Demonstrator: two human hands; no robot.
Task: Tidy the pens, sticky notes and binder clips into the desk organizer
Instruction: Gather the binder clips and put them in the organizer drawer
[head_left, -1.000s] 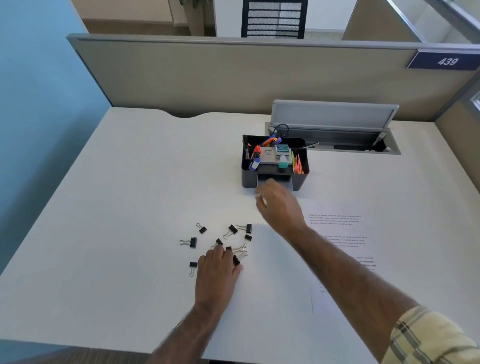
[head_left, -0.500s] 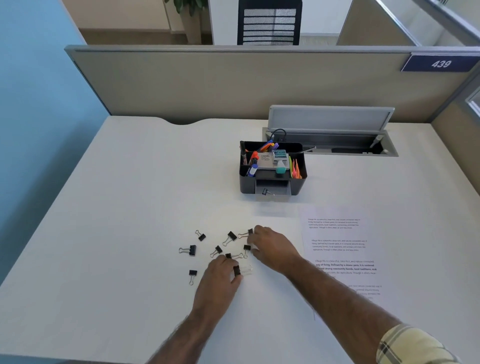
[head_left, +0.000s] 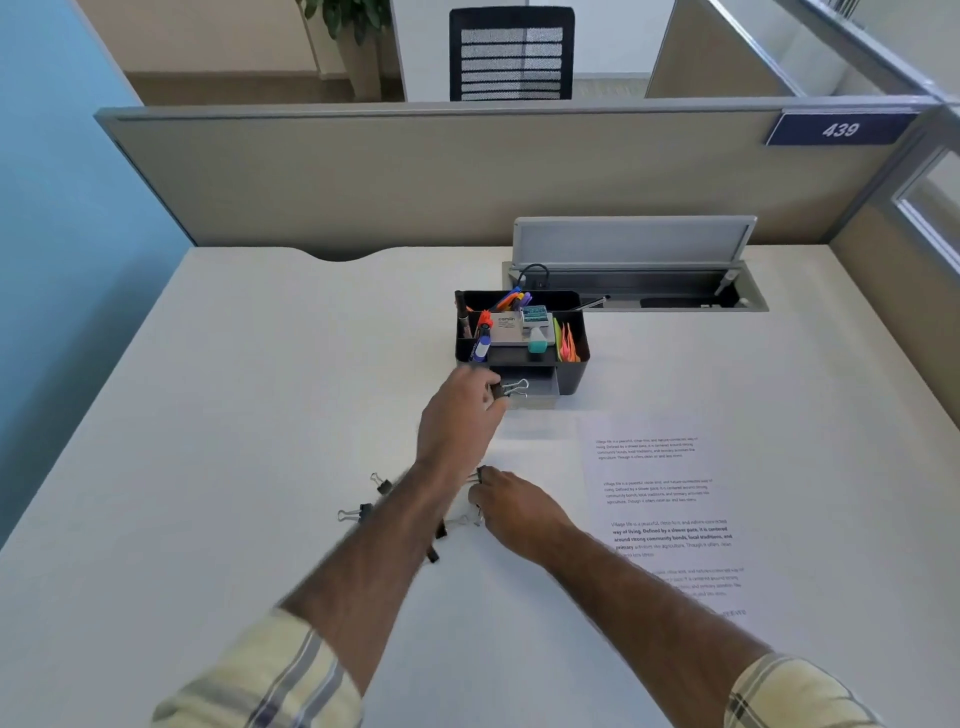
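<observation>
A black desk organizer (head_left: 574, 376) stands mid-desk with pens, markers and sticky notes in its upper compartments and a small drawer (head_left: 540, 387) pulled open at its front. My left hand (head_left: 457, 421) is stretched out to the drawer and pinches a black binder clip (head_left: 511, 388) at its opening. My right hand (head_left: 511, 506) rests on the desk nearer to me, its fingers closed on a binder clip (head_left: 480, 474) in the loose pile. Several more binder clips (head_left: 358, 513) lie around my left forearm, some hidden under it.
A printed sheet of paper (head_left: 665, 499) lies right of my hands. Behind the organizer an open cable tray (head_left: 639, 291) with a raised lid is set into the desk. A beige partition bounds the far edge, a blue wall the left.
My left hand lifted a binder clip from the pile and carried it forward to the organizer's drawer. My right hand stayed at the pile and closed on a clip.
</observation>
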